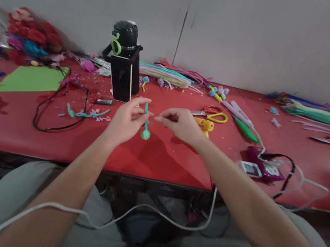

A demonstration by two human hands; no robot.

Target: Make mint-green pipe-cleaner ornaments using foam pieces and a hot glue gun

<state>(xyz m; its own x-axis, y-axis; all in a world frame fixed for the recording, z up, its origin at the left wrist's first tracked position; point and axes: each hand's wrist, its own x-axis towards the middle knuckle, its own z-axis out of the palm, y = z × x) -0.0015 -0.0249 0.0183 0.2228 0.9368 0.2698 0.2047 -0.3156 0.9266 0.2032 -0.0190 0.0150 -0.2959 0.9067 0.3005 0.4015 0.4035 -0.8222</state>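
Above the red table (158,160), my left hand (129,119) pinches a green pipe-cleaner stem (146,123) between thumb and fingers. A round green knot hangs at its lower end, and the stem's top sticks up past my fingertips. Just to the right, my right hand (182,124) has its thumb and fingertips pressed together, pointing toward the stem but apart from it. Whatever may be between those fingertips is too small to make out.
Behind my left hand stand a black bottle (125,35) and a phone (122,79). Scissors (217,115), a yellow piece (208,127) and a straightener (240,113) lie to the right. Pipe cleaners (167,75) lie at the back; a green sheet (34,79) is left.
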